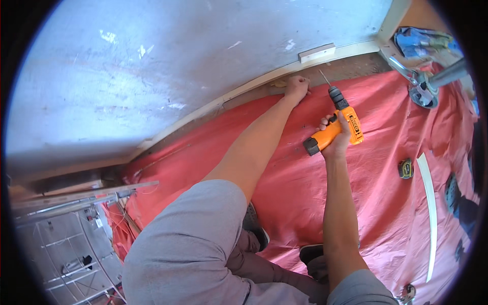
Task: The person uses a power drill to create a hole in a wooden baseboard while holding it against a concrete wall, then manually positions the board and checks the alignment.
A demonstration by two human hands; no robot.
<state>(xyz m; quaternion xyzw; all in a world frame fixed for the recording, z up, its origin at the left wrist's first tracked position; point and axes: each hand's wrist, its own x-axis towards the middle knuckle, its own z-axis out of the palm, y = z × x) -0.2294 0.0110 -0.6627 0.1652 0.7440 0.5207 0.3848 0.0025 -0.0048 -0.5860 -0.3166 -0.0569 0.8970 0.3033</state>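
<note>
My right hand (336, 142) is wrapped round the grip of an orange and black cordless drill (351, 120). A long thin bit (324, 77) sticks out of the drill's chuck and points up toward the base of the wall panel. My left arm reaches forward, and my left hand (297, 87) is closed beside the panel's bottom edge, left of the bit. Its fingers are curled together; whatever they may hold is too small to make out. The bit and my left hand are apart.
A red sheet (284, 188) covers the floor in folds. A pale wall panel (168, 66) bears a small wooden block (317, 53) on its bottom rail. To the right lie a tape measure (405, 168), a long pale strip (430, 218) and a metal post base (424, 94). Metal racks (71, 244) stand lower left.
</note>
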